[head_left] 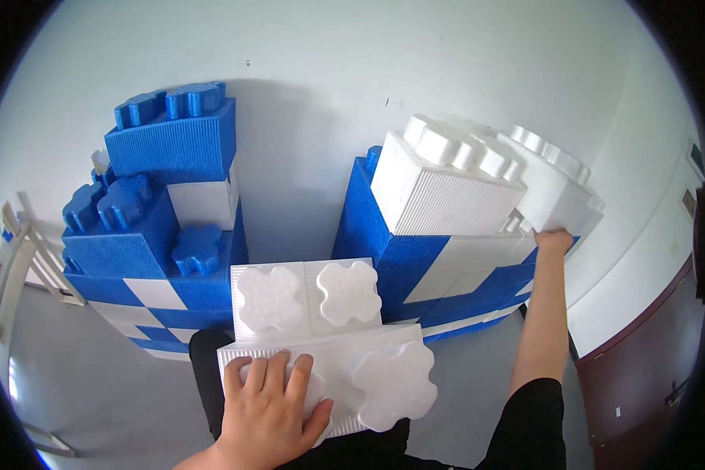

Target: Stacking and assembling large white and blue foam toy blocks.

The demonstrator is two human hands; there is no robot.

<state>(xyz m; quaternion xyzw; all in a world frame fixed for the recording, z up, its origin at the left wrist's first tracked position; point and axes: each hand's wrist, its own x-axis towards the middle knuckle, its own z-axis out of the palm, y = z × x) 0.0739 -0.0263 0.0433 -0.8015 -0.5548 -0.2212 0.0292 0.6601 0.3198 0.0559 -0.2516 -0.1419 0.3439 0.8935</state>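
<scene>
Low in front of my body is a large white foam building block (339, 368) with rounded, clover-shaped studs. My left hand (270, 411) lies over its left stud, fingers curled down around it. Just beyond and touching it is another white studded block (309, 301). On the right, my arm is stretched out to the top of a blue-and-white block stack. There my right hand (554, 240) is closed at the lower corner of a tilted white block (552, 192); some of its fingertips are hidden. Against that block's left side sits another white block (446, 196).
A stepped blue-and-white block stack (145, 243) rises at the left, topped by a blue block (172, 145). The right stack (399, 262) stands by the pale wall (305, 47). A white frame (43, 258) is at far left, a dark red door (642, 368) at far right.
</scene>
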